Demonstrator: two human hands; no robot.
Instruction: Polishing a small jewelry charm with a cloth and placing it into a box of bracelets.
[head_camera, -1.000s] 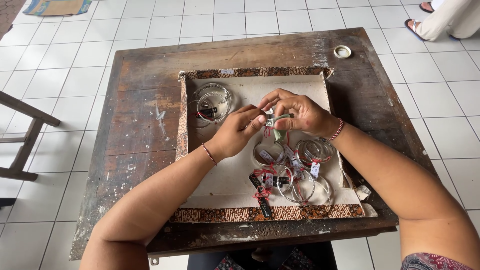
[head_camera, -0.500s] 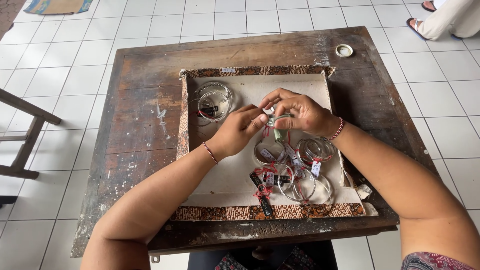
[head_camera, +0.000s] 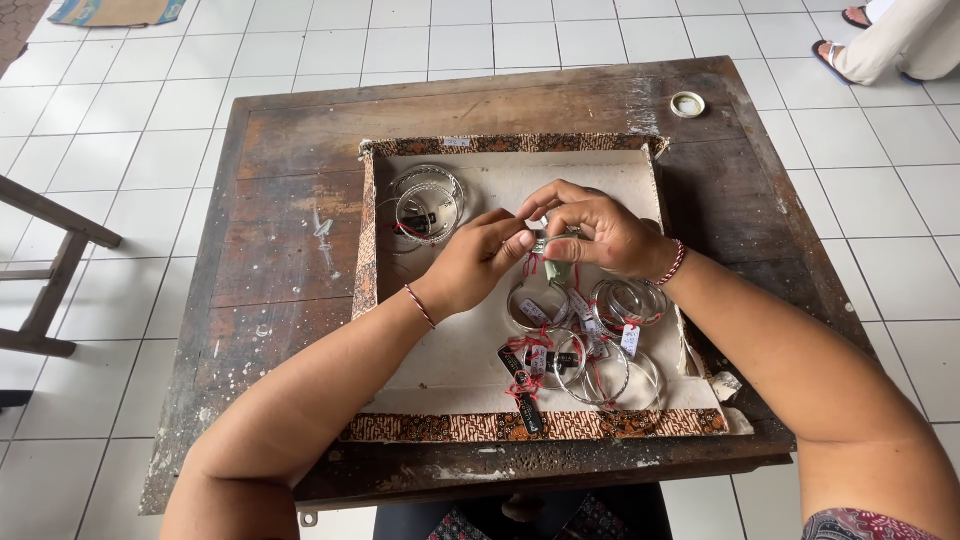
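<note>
Two hands meet over the middle of the tray, yours both. Your left hand (head_camera: 478, 262) is curled, thumb and forefinger pinched together at the small silver piece (head_camera: 545, 243); your right hand (head_camera: 598, 232) closes on the same piece from the other side, fingertips bunched around it. What exactly the piece is (a clasp, or part of a bangle) cannot be told, since the fingers hide most of it. A red thread and a pale green tag (head_camera: 556, 272) hang just below the pinch.

Item: shallow tray (head_camera: 455, 380), pale cloth floor, brown patterned border, lying on the worn wooden table (head_camera: 290, 250).

Item: cluster of silver bangles (head_camera: 425, 205) at the tray's far left corner, overlapping, just beside your left fingers but apart from them.

Item: second group of bangles (head_camera: 590, 360) in the near right part of the tray, below your hands, several with red ties and small white tags; one dark tag (head_camera: 522, 385) lies near the front border.

Item: red cord bracelet on each wrist, left (head_camera: 420, 305) and right (head_camera: 673, 263).

Item: small round lid (head_camera: 687, 104) at the table's far right corner, well apart from the tray.

Item: dark wooden frame (head_camera: 45, 270) at the left edge, on the white tiled floor (head_camera: 130, 100).

Item: another person's sandalled feet (head_camera: 850, 40) (top right corner only), well away from the table.
</note>
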